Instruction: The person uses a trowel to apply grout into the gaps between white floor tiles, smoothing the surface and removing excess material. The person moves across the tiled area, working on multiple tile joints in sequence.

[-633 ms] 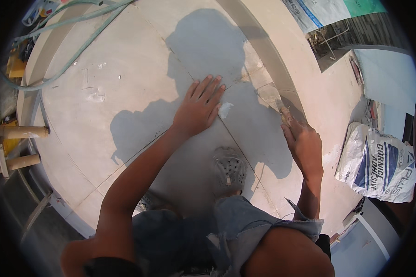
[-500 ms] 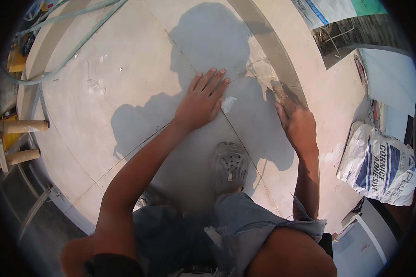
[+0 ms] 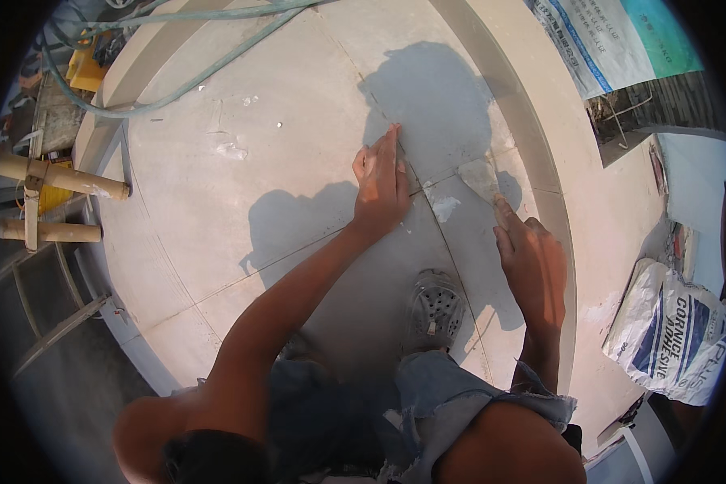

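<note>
My right hand [image 3: 534, 262] is closed around the handle of a putty knife [image 3: 481, 179]. Its flat blade lies over the tiled floor [image 3: 218, 202], close to where joint lines cross. My left hand [image 3: 385, 181] is tipped onto its edge on the tiles beside a joint, fingers stretched forward, with nothing seen in it. A thin whitish patch [image 3: 446, 208] marks the floor between the two hands. My shadow covers much of this area.
A raised border [image 3: 532, 105] curves along the right. Beyond it lies a white and blue adhesive bag [image 3: 669, 331]. A green hose [image 3: 194, 79] crosses the upper left, above bamboo poles [image 3: 64, 173]. My clog [image 3: 436, 310] stands on the tiles.
My left hand has turned from flat with fingers spread to resting on its edge. The putty knife has moved away from the border toward the joint crossing. The view has shifted too.
</note>
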Demonstrator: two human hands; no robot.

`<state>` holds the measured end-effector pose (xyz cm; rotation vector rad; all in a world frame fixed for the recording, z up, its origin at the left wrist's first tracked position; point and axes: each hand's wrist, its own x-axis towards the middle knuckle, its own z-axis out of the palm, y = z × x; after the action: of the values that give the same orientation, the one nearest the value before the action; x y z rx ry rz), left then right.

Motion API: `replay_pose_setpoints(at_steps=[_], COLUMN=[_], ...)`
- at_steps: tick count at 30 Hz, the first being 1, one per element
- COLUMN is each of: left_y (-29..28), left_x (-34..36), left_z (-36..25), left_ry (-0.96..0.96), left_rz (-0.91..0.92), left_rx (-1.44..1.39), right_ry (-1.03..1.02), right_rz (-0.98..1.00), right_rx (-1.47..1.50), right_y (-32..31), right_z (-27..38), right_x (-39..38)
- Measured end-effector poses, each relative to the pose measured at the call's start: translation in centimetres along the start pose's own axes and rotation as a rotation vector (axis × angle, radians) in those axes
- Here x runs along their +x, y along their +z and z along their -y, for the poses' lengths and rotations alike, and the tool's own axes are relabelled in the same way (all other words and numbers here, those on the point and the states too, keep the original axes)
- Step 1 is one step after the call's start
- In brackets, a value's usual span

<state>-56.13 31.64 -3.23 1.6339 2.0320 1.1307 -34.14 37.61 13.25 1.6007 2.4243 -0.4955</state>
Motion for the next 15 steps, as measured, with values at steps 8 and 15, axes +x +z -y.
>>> replay_pose_setpoints(at_steps=[8,15], left_y=[-1.7,-5.2], left_x=[-0.6,-0.1], left_z=[2.8,4.7], left_ry=[0.147,-0.062], left_rz=[0.197,0.119], left_rx=[0.146,0.477], right_ry=[-0.046,-0.115], right_rz=[0.110,0.177], right_rx=[-0.039,-0.049], right_y=[-0.3,0.4], right_z=[3.6,3.3], right_x=[1.0,0.2])
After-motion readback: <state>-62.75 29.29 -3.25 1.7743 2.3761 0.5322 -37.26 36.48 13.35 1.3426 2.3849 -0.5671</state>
